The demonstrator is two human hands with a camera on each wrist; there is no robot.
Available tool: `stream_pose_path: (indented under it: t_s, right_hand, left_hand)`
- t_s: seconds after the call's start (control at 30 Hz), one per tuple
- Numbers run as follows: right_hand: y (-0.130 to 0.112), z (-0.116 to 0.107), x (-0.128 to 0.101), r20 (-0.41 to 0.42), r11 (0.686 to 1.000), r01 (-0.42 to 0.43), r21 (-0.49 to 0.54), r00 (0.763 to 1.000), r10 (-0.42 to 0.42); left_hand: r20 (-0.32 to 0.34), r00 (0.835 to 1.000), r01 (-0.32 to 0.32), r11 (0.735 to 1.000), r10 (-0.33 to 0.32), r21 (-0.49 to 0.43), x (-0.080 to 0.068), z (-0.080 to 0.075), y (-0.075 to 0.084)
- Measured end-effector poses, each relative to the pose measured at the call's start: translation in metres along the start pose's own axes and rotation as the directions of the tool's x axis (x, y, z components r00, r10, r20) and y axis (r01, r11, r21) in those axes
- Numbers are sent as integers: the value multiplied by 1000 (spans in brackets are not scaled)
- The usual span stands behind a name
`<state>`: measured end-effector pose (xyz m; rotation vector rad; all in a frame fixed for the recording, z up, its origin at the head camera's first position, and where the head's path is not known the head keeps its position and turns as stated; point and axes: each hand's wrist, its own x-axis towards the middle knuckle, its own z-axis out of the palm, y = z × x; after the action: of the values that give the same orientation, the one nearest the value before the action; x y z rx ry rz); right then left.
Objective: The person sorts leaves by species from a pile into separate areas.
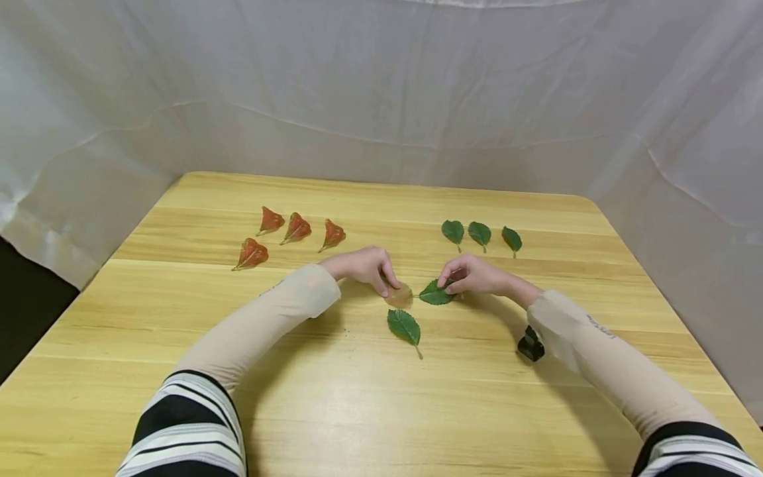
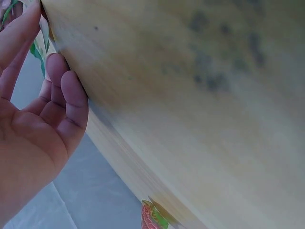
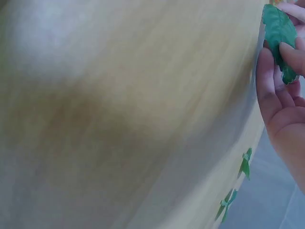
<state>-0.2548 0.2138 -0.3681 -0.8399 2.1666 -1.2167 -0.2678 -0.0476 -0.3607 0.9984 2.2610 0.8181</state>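
Right hand (image 1: 473,275): thumb and fingers pinch a green leaf (image 1: 436,293) at its stalk end, blade lying on the table (image 1: 357,411); the grip suits lifting it flat
Left hand (image 1: 365,265): fingertips curl down onto a pale brownish leaf (image 1: 399,295) just beside the green one, pinching its edge against the wood
Second green leaf (image 1: 405,326): loose, just nearer the person, untouched
Three green leaves (image 1: 479,233): in a row, far right, apparently grouped by colour
Four red leaves (image 1: 296,228): grouped likewise, far left
Small black object (image 1: 530,346): beside the right sleeve (image 1: 602,358)
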Motion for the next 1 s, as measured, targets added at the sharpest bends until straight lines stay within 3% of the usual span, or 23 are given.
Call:
stream_pose_path:
  t_s: [0.17,0.33,0.47,0.77,1.0]
  right_hand:
    - [-1,-2,-4,-14,998,-2,64,1000,3]
    - [1,-5,-5,-16,999,13,34,1000,-12]
    - [2,-7,-6,-29,999,-32,24,999,33]
    - [-4,-6,-7,-158,993,-120,14,980,121]
    - [-7,-3,-7,-284,997,-80,23,955,83]
  left_hand:
    - [2,1000,3,1000,-3,-5,0,0,1]
    - [4,1000,23,1000,-23,-5,0,0,2]
    - [8,1000,27,1000,-27,-5,0,-1,3]
    - [14,999,36,999,-36,4,0,-3,2]
    - [15,999,35,999,-35,-3,1,-2,1]
